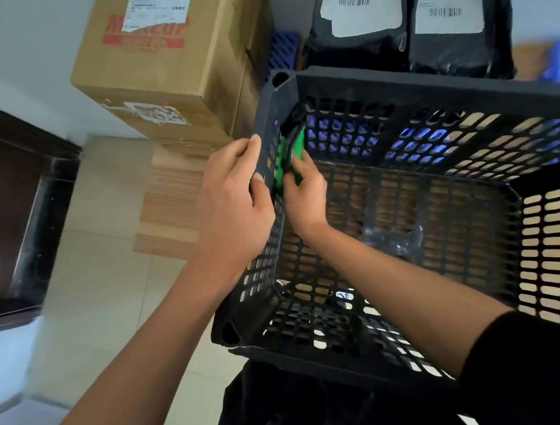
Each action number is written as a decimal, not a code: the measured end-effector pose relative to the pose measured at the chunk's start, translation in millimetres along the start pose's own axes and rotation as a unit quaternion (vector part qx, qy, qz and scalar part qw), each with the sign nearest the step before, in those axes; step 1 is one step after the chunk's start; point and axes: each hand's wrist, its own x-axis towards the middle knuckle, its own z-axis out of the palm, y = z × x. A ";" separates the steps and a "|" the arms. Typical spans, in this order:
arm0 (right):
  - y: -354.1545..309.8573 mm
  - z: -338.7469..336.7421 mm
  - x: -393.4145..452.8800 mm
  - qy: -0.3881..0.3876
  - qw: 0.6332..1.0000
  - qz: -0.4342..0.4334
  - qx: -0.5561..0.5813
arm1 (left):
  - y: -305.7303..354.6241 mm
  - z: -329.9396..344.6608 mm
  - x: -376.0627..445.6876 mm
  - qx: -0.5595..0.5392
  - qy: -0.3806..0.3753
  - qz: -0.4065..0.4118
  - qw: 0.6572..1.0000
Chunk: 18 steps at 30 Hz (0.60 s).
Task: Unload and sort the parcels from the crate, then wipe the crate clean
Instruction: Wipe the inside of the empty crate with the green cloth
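Observation:
A black perforated plastic crate (430,84) stands in front of me, with no parcels inside it. My left hand (233,199) grips the crate's left wall from outside, its fingers curled over the rim. Inside, my right hand (304,196) holds a green cloth (295,146) and presses it against the inner face of that same wall, near the far left corner. Two black plastic mailer parcels (358,36) with white labels stand upright behind the crate. A large cardboard box (164,70) sits to the left on a stack of flat cardboard.
Blue plastic crates (559,59) show behind and under the black one. A dark wooden door frame (17,208) borders the left side. Pale floor tiles (104,312) lie between it and the crate. Dark clothing (306,413) is below the crate's near edge.

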 end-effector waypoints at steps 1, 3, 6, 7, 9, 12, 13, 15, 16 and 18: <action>6.0 2.0 0.6 0.000 1.000 0.012 -0.008 | 0.3 -0.1 0.1 0.003 0.001 0.000 1.000; 21.3 4.7 4.8 -0.013 0.998 0.049 -0.033 | 0.9 -0.5 0.4 0.006 0.000 0.000 1.000; 40.8 5.9 14.5 -0.065 0.983 0.152 -0.083 | 2.1 -1.8 0.3 0.014 -0.004 0.002 1.000; 45.3 5.8 16.5 -0.077 0.976 0.185 -0.086 | 2.8 -2.2 0.0 0.019 -0.004 0.002 1.000; 47.9 6.2 19.4 -0.076 0.971 0.218 -0.068 | 4.4 -3.0 -0.2 0.026 -0.005 0.001 1.000; 40.7 1.4 22.4 -0.056 0.962 0.268 -0.012 | 5.0 -3.5 -0.1 0.029 -0.006 0.000 1.000; 38.5 -0.6 23.1 -0.053 0.958 0.281 0.005 | 4.7 -3.2 -0.3 0.028 -0.006 0.001 1.000; 32.1 -4.0 23.8 -0.052 0.955 0.290 0.036 | 4.5 -2.4 -0.3 0.025 -0.007 0.001 1.000; 26.0 -5.9 22.9 -0.050 0.955 0.287 0.050 | 4.3 -2.2 -0.1 0.024 -0.008 -0.001 1.000; 13.1 -8.4 20.2 -0.041 0.958 0.270 0.085 | 4.1 -1.5 0.3 0.022 -0.008 -0.003 1.000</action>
